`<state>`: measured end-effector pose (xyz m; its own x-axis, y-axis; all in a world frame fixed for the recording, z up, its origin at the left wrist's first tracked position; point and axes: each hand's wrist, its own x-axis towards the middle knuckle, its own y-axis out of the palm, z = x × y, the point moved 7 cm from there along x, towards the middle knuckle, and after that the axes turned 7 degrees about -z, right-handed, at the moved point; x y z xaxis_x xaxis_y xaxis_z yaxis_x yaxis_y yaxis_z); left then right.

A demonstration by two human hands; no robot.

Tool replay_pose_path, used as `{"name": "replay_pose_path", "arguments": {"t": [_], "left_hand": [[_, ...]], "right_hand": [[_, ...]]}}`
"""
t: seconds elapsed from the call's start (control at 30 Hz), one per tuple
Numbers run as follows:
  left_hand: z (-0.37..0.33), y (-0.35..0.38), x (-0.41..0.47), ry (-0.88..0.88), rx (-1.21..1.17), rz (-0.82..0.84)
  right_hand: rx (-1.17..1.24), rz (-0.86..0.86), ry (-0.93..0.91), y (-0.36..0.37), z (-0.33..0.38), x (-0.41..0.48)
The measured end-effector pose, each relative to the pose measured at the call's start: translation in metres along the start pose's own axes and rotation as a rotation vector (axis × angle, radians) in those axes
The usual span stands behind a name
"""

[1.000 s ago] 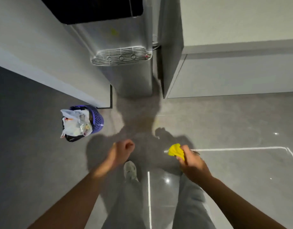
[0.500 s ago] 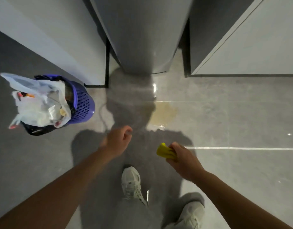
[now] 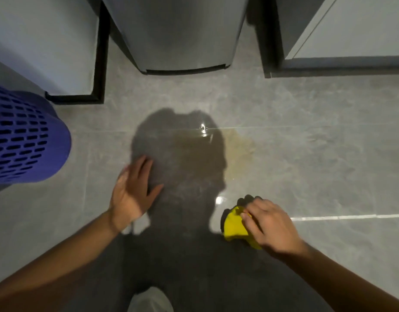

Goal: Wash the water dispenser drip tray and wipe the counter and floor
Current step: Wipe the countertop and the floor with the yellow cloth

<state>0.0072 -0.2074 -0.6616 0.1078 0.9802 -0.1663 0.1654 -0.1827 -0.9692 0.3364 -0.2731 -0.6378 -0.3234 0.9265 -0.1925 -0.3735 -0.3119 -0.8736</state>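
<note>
The floor [image 3: 306,154] is grey glossy tile, with thin grout lines and bright glints of reflected light. A yellowish spill [image 3: 236,152] lies just above the middle of the frame, partly under the person's shadow. At the top centre stands the base of the grey dispenser [image 3: 182,34], flanked by a pale wall panel with a black skirting edge at upper left and a cabinet [image 3: 351,30] at upper right.

A purple bin [image 3: 25,140] with slotted sides sits at the left edge (its top is cut off by the frame, so its contents cannot be seen).

The left hand [image 3: 133,190] hovers low over the floor left of centre, fingers spread wide and holding nothing. The right hand [image 3: 270,226], at lower right, has its fingers curled round a bunched yellow cloth [image 3: 233,224], which is at or just above the floor below and to the right of the spill, well apart from the left hand.
</note>
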Motion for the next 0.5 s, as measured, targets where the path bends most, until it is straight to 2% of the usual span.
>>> {"name": "replay_pose_path", "arguments": {"t": [0.17, 0.23, 0.33, 0.43, 0.5], "left_hand": [[0.008, 0.023, 0.005, 0.05, 0.005, -0.039], [0.006, 0.026, 0.004, 0.043, -0.003, -0.062], [0.001, 0.028, 0.003, 0.025, -0.008, -0.071], [0.002, 0.029, 0.002, 0.018, 0.003, -0.077], [0.003, 0.031, 0.003, 0.018, 0.011, -0.079]], "right_hand": [[-0.108, -0.261, 0.069, -0.025, -0.045, 0.028], [-0.157, -0.293, 0.084, -0.032, -0.058, 0.044], [-0.185, -0.334, 0.203, -0.035, -0.071, 0.055], [-0.105, -0.412, 0.213, -0.025, -0.061, 0.045], [-0.085, -0.395, 0.238, -0.006, -0.051, 0.033]]}}
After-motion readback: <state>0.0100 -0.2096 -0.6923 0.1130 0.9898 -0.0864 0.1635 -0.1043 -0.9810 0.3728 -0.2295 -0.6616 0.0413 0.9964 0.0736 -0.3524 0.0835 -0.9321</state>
